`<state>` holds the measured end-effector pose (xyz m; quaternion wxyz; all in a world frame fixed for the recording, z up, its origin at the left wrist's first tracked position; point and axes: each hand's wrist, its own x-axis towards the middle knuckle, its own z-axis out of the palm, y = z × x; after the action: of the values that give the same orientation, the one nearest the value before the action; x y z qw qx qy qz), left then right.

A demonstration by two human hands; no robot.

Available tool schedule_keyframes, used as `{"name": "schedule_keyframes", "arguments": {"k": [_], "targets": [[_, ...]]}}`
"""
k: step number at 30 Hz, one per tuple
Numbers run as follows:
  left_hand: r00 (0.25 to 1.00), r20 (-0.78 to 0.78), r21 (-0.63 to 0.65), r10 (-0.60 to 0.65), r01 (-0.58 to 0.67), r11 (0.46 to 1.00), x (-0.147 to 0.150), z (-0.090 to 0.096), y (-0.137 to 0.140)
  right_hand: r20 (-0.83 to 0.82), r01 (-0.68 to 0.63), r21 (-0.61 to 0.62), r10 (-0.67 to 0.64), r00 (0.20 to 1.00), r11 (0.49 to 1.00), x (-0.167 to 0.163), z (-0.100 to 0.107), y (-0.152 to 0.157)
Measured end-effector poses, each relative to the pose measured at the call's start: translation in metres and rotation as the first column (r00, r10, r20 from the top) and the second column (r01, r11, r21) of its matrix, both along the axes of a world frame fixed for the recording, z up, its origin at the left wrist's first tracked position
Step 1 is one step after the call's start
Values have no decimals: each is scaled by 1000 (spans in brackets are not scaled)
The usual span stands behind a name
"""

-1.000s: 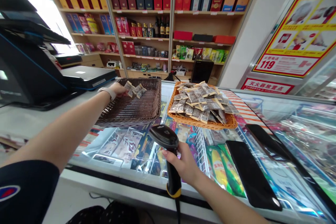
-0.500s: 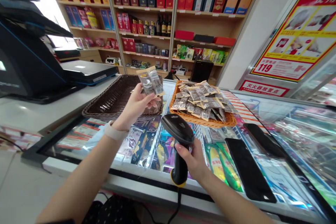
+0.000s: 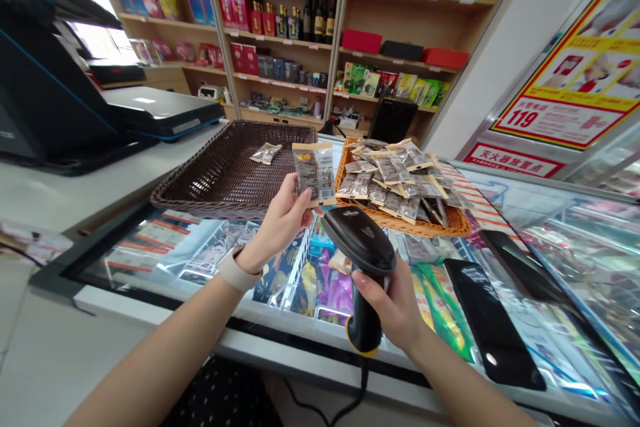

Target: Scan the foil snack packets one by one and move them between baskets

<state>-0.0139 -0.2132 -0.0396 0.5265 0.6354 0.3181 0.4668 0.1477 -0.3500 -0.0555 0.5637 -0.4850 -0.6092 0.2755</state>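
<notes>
My left hand [image 3: 287, 210] pinches a small clear snack packet [image 3: 315, 173] by its lower left edge, with a barcode showing at its lower right. In my right hand [image 3: 393, 303] is a black barcode scanner [image 3: 359, 240], gripped by its handle, its head pointing up and left near the packet. Behind the packet, a dark brown wicker basket [image 3: 175, 193] has one similar packet [image 3: 266, 153] lying in it. An orange wicker basket [image 3: 453, 221] to the right is heaped with packets [image 3: 395, 173] of the same kind.
Both baskets rest on a glass-topped freezer [image 3: 165, 260]. Two black phone-like slabs, one nearer [image 3: 493, 323] and one farther [image 3: 520, 267], lie at the right. A scale [image 3: 165, 110] stands on the left counter, and the scanner's cable [image 3: 363, 387] hangs down in front.
My left hand has moved right and slightly down, bringing the packet upright close to the scanner head. The packet lying in the brown basket now shows. The whole view has tilted downward.
</notes>
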Motion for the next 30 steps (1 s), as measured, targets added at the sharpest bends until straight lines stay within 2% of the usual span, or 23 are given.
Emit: {"name": "schedule_keyframes", "arguments": {"k": [9, 17, 20, 24, 27, 30], "targets": [[1000, -29, 21, 4, -3, 1000, 0, -1, 0, 28, -3, 49, 2, 1000, 999, 2, -3, -4], [1000, 7, 25, -18, 18, 1000, -1, 1, 2, -3, 17, 23, -17, 1000, 1000, 2, -6, 2], [996, 80, -4, -25, 26, 1000, 2, 19, 7, -49, 21, -19, -22, 999, 1000, 1, -9, 7], [992, 128, 40, -8, 3, 999, 31, 67, 22, -116, 22, -79, -32, 993, 997, -3, -16, 16], [999, 20, 18, -26, 25, 1000, 77, 100, 41, -170, 51, -82, -64, 983, 995, -6, -21, 21], [987, -154, 12, -42, 44, 999, 130, 113, 63, -197, 37, -81, -52, 979, 996, -7, -22, 23]]}}
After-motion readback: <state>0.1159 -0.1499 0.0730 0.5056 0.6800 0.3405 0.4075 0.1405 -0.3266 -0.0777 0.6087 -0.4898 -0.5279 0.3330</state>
